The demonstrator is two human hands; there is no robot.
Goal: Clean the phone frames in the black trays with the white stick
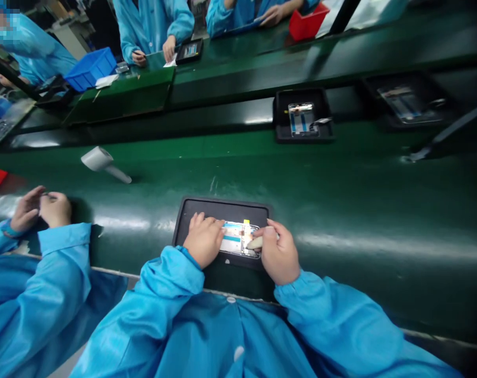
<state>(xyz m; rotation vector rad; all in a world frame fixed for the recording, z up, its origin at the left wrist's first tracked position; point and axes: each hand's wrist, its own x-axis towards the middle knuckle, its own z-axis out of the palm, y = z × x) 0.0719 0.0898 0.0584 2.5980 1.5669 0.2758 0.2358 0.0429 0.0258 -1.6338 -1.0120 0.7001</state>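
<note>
In front of me a black tray [230, 206] lies on the green bench, with an opened phone housing [232, 245] inside it. Blue strips, silver metal and a small yellow tab show on the housing. My left hand [204, 241] is closed over the housing's left end, holding it down in the tray; its thumb is mostly hidden. Between the fingers of my right hand [279, 252] is a cream-coloured, tapered stick tool [256, 243]. Its tip rests at or just above the right end of the housing; actual contact is too small to tell.
A white handheld scanner [100, 159] lies to the left. Farther back stand a black tray [279, 131] with another phone housing and a second tray [423, 107]. A co-worker's hands [55, 209] are at my left; other people in blue work opposite, near a blue bin [91, 70].
</note>
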